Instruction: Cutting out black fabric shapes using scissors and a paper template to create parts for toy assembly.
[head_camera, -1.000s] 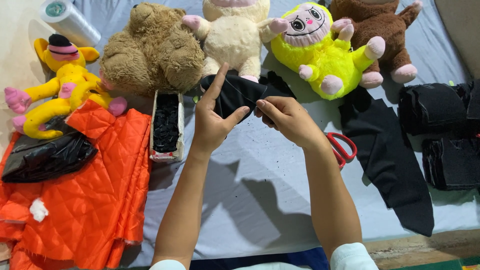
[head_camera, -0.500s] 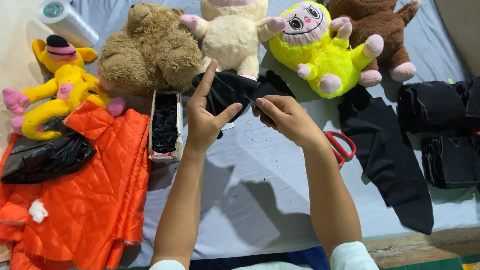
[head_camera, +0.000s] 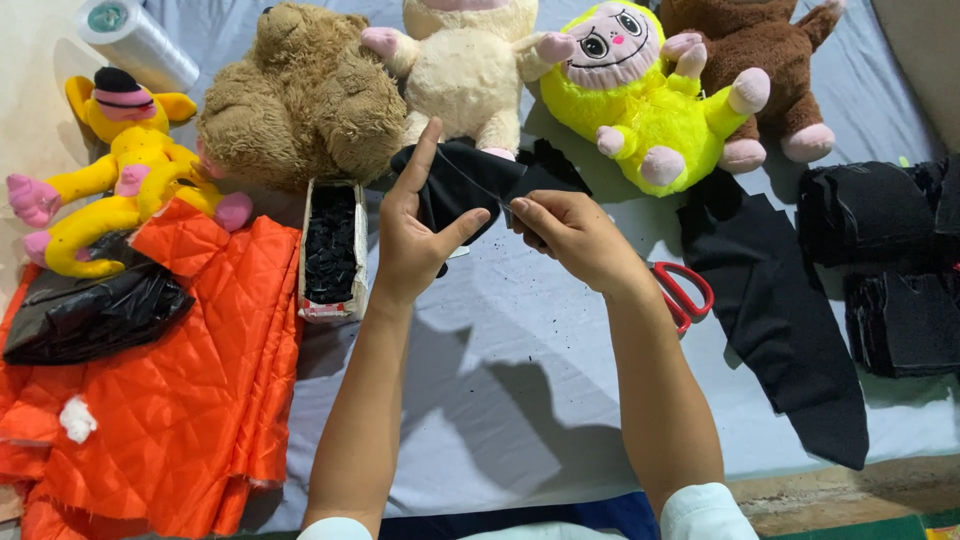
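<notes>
Black fabric piece (head_camera: 455, 185) sits bunched between both hands above the grey-blue sheet (head_camera: 520, 400), just in front of the row of plush toys. Left hand (head_camera: 415, 235) grips the cloth from the left side, thumb pressed against its lower edge and index finger raised straight up, the other fingers curled behind the cloth. Right hand (head_camera: 570, 235) pinches the cloth's right edge between thumb and forefinger, fingers pressed close together; a thin pale line, perhaps a thread, runs across the cloth toward that pinch, too fine to tell for sure. Just left of the left hand lies a narrow cardboard box (head_camera: 332, 250) filled with small dark bits. Red-handled scissors (head_camera: 685, 295) lie on the sheet just beside the right wrist, partly hidden by it. Behind the hands sit a tan teddy bear (head_camera: 300, 100), a cream plush (head_camera: 470, 70), a bright yellow-green plush (head_camera: 640, 90) with a pink face, and a brown plush (head_camera: 760, 60). A yellow duck-like toy (head_camera: 120, 170) lies at the far left, near a roll of clear film (head_camera: 135, 40). Orange quilted fabric (head_camera: 160, 390) spreads over the lower left with a crumpled black plastic bag (head_camera: 90, 310) on it. To the right, a long black cloth strip (head_camera: 780, 310) lies flat, and stacks of black cut pieces (head_camera: 890, 260) sit at the edge.
</notes>
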